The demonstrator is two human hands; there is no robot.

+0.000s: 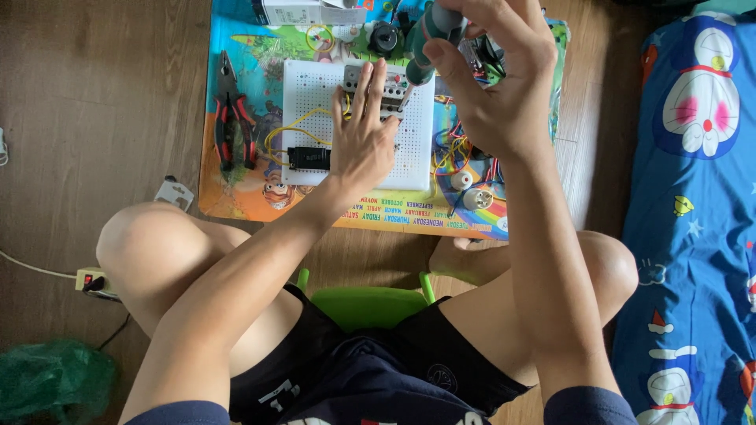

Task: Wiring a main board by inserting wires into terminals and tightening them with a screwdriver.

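White pegboard (pixel 315 102) carries a grey breaker (pixel 370 83); the left hand (pixel 362 142) rests flat, released, on it, while the right hand (pixel 496 79) grasps a green screwdriver (pixel 429 39) above.

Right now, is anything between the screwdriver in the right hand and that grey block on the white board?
Nothing visible does. The right hand holds the green-handled screwdriver straight down onto the grey terminal block. The left hand lies flat on the white perforated board, its fingers on the block beside the tool, not under it.

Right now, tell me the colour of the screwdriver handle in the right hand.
Dark green, seen in the head view: screwdriver handle, right hand.
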